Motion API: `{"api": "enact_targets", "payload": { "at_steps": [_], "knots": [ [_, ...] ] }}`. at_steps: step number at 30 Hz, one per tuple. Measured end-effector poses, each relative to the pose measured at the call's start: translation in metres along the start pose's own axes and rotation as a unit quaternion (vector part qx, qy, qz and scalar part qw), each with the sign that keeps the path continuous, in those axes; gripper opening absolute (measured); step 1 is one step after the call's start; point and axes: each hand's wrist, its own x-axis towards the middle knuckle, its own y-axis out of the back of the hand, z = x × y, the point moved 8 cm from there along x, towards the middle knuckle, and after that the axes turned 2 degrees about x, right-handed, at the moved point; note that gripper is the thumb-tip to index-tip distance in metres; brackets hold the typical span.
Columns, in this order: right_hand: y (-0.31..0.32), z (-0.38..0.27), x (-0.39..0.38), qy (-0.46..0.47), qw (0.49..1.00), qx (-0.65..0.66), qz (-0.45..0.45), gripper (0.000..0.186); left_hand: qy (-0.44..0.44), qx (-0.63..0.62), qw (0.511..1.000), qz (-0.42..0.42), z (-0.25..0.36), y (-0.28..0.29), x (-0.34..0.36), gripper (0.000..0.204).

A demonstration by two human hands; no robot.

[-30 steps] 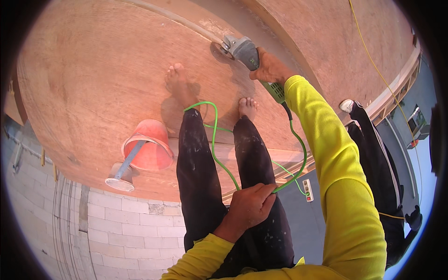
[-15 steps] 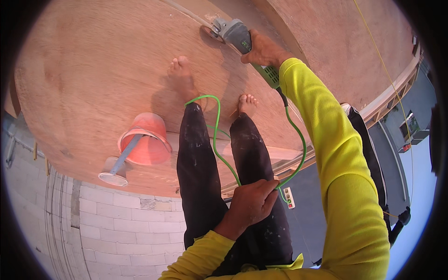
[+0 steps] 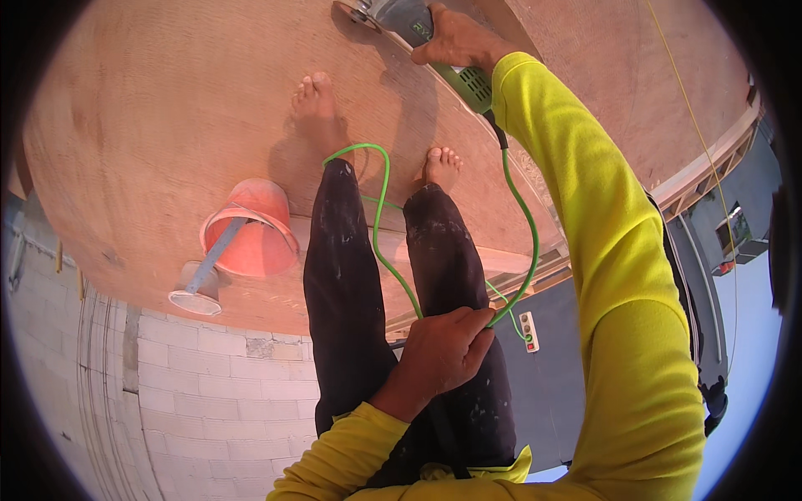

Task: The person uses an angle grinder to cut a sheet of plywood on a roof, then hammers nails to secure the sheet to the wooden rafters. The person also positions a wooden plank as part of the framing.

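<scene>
My right hand (image 3: 464, 39) is closed round the body of a green and grey angle grinder (image 3: 469, 86) near the top of the view. The grinder's disc (image 3: 355, 20) lies at the edge of a curved strip on the plywood surface (image 3: 184, 100); whether it touches cannot be made out. From the grinder's rear a green power cord (image 3: 530, 219) loops down to my left hand (image 3: 443, 351), which is closed on it in front of my thigh. The cord continues in another loop past my bare foot (image 3: 317, 113).
A tilted red bucket (image 3: 266, 242) lies left of my legs, with a grey flat bar (image 3: 219, 255) reaching from it to a small pale cup (image 3: 194, 292). Below are a white block wall (image 3: 225, 401) and a power strip (image 3: 529, 331). A yellow line (image 3: 692, 117) crosses at right.
My right hand and the grinder have shifted up and slightly left in the view. The bucket and feet also sit a little higher in the picture. My left hand keeps its hold on the cord.
</scene>
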Motion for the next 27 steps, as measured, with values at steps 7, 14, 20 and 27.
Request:
{"api": "enact_targets", "payload": {
  "at_steps": [7,14,20,27],
  "knots": [
    [0.009,0.025,-0.085,-0.302,0.931,-0.165,-0.123,0.080,-0.008,-0.010,1.000,0.005,-0.003,-0.022,0.002,0.022],
    [0.015,0.060,-0.191,-0.369,0.908,-0.144,-0.137,0.076,-0.011,0.024,1.000,0.002,-0.013,-0.051,0.004,0.019],
    [0.023,0.084,-0.253,-0.412,0.886,-0.154,-0.149,0.078,-0.025,0.048,0.999,0.002,-0.019,-0.074,0.005,0.021],
    [0.027,0.111,-0.308,-0.449,0.866,-0.162,-0.151,0.079,0.038,0.116,0.992,0.016,0.004,-0.096,-0.002,0.025]
  ]
}}
